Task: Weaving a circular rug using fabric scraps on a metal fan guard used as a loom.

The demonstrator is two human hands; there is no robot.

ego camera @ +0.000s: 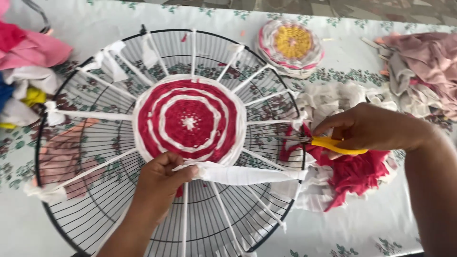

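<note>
A round black wire fan guard [62, 200] lies on the table, with white cloth strips tied across it like spokes. At its centre sits a woven round mat [189, 121] in red and white rings. My left hand [159, 183] pinches a white cloth strip [247, 174] at the mat's lower edge, and the strip runs taut to the guard's right rim. My right hand [373, 128] holds yellow-handled scissors [328, 144], their blades pointing left at the guard's right rim.
A finished yellow, white and pink round mat [290, 45] lies at the back. Red and white cloth scraps [354, 173] pile under my right hand. Pink cloth [423, 62] heaps at the right, mixed coloured cloth [24, 71] at the left. A floral tablecloth [362, 228] covers the table.
</note>
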